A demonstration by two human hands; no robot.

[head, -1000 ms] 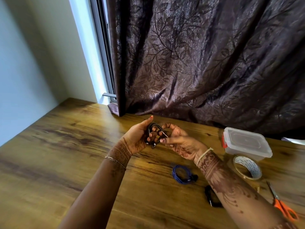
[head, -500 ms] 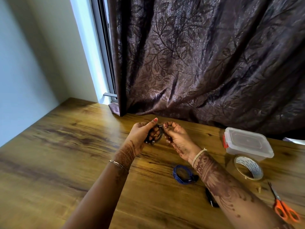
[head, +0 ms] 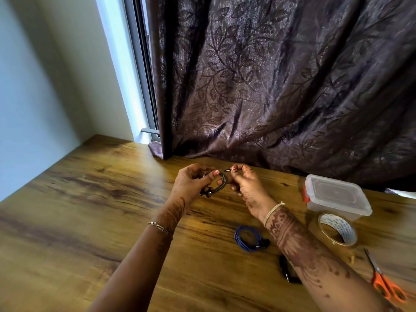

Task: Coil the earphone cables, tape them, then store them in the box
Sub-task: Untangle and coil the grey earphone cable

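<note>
My left hand (head: 193, 183) grips a coiled black earphone cable (head: 219, 185) above the wooden table (head: 90, 221), its earbuds hanging below the palm. My right hand (head: 244, 183) pinches the cable's plug end (head: 227, 170) just right of the coil. A coiled blue earphone cable (head: 247, 238) lies on the table below my hands. Another black earphone (head: 287, 267) lies partly hidden under my right forearm. A clear plastic box (head: 336, 195) with its lid on sits at the right. A roll of clear tape (head: 337, 229) lies in front of it.
Orange-handled scissors (head: 386, 282) lie at the table's right edge. A dark patterned curtain (head: 281, 86) hangs along the back of the table. A window frame (head: 139, 75) and a pale wall stand at the left.
My left hand has turned over the coil so its back now faces me. My right hand has drawn the plug end out to the right of the coil.
</note>
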